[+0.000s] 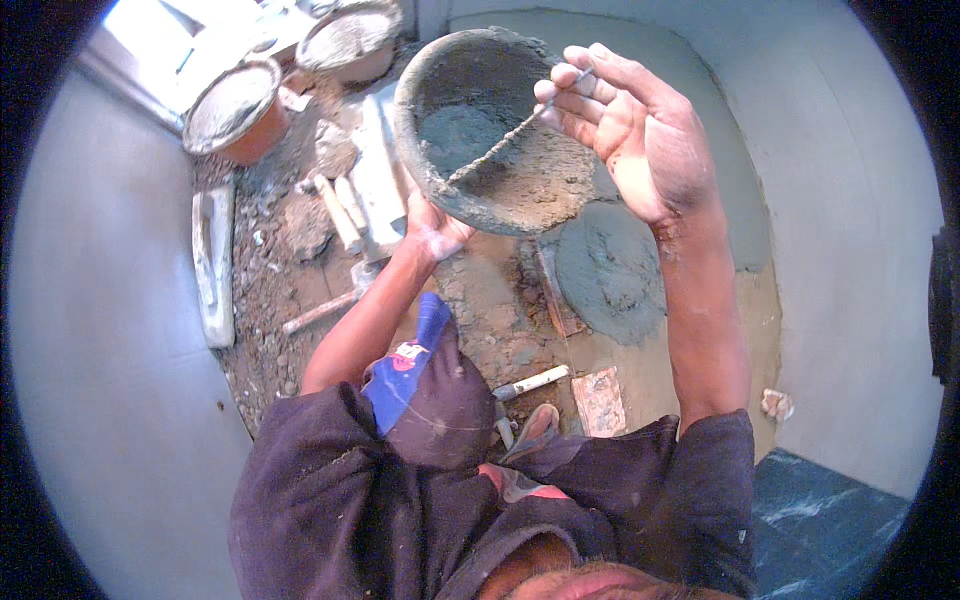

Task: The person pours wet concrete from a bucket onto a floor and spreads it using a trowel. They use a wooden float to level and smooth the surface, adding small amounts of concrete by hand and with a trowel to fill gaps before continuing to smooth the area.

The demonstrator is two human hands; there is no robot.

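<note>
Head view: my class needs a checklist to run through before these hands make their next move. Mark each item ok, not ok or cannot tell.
1. Left hand touching the bowl: ok, at its side nearest the body.
2. Left hand's grip secure: cannot tell, its fingers are mostly hidden.
3. Right hand on the thin crusted cord: ok, fingers curled at its upper end.
4. Cord fastened to the rim: cannot tell, crust covers its lower end.
5. Bowl clean inside: not ok, grey mortar lies in it.
6. Floor clear of tools: not ok, a white-handled tool lies there.
</note>
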